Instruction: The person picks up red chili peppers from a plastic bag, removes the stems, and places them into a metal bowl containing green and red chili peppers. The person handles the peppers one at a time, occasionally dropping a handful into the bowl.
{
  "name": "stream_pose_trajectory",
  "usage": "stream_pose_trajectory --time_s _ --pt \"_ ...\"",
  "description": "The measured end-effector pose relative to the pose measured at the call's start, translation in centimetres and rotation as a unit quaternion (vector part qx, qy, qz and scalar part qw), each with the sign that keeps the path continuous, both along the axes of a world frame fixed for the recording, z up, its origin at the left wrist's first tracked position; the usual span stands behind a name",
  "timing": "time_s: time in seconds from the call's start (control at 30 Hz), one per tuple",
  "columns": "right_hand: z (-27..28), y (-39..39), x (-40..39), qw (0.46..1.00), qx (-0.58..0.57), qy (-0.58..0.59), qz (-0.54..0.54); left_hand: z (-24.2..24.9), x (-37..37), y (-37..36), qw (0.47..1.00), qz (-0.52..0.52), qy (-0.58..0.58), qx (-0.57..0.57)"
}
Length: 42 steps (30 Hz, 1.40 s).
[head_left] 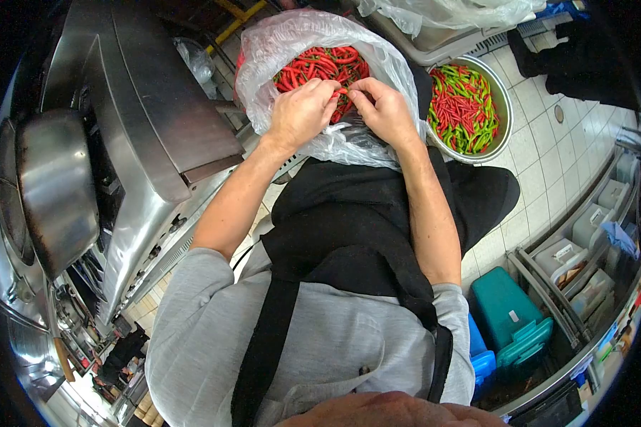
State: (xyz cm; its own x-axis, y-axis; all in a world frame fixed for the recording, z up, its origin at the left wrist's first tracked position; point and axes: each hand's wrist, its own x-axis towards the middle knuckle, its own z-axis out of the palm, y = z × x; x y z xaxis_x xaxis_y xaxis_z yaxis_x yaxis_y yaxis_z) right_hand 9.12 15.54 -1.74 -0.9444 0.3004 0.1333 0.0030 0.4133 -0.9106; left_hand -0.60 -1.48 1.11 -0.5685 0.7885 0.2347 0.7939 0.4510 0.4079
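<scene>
Over the mouth of a clear plastic bag (pixel 256 53), my left hand (pixel 303 110) and my right hand (pixel 383 110) meet with their fingertips almost together. Between them they pinch a small red chili pepper (pixel 342 91), partly covered by the fingers. Many red chilies (pixel 317 65) with some green stems fill the bag below. To the right of the bag, a round metal bowl (pixel 507 117) on the floor holds red chilies (pixel 461 105) heaped in the middle among green ones (pixel 470 144).
A steel kitchen unit (pixel 149 92) and a large metal pot (pixel 57 185) stand at the left. Pale floor tiles (pixel 541 153) lie at the right, where a person's dark-clothed legs (pixel 584 60) show. Green bins (pixel 506 306) and a shelf rack sit lower right.
</scene>
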Motion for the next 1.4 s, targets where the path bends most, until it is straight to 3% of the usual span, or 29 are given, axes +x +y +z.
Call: stream_pose_trajectory --time_s 0.47,0.9,1.0,1.07,1.1,1.17,1.2,1.3,1.37,1.4 --pt "-0.4 -0.1 0.0 0.997 -0.078 -0.004 0.006 0.2 -0.3 -0.1 0.998 -0.027 0.053 0.026" --pt "-0.5 0.4 0.1 0.998 -0.059 -0.004 0.020 0.3 0.6 0.7 0.997 -0.044 0.059 0.006" --pt "-2.1 0.9 0.0 0.992 -0.115 -0.006 0.048 0.3 0.5 0.8 0.999 -0.042 0.004 0.017" --pt "-1.5 1.3 0.2 0.958 -0.269 -0.070 0.072 -0.3 0.2 0.9 0.972 -0.036 -0.219 0.071" --pt "-1.5 1.3 0.2 0.958 -0.269 -0.070 0.072 -0.9 0.1 0.8 0.972 -0.036 -0.220 0.071" --pt "-1.6 1.5 0.3 0.944 -0.316 -0.057 0.069 -2.3 0.2 0.7 0.864 0.033 -0.473 0.172" --pt "-1.5 1.4 0.3 0.944 -0.316 -0.057 0.068 -1.8 -0.1 1.0 0.863 0.032 -0.473 0.172" --pt "-1.6 0.6 0.1 0.963 -0.262 -0.051 0.047 -0.4 -1.2 1.1 0.765 0.133 -0.561 0.288" --pt "-2.4 0.2 -0.2 0.992 -0.126 0.004 -0.004 -1.0 -2.8 0.5 0.783 0.153 -0.532 0.284" --pt "-2.4 0.1 -0.3 0.992 -0.126 0.005 -0.002 -1.2 -3.2 0.6 0.796 0.189 -0.509 0.268"
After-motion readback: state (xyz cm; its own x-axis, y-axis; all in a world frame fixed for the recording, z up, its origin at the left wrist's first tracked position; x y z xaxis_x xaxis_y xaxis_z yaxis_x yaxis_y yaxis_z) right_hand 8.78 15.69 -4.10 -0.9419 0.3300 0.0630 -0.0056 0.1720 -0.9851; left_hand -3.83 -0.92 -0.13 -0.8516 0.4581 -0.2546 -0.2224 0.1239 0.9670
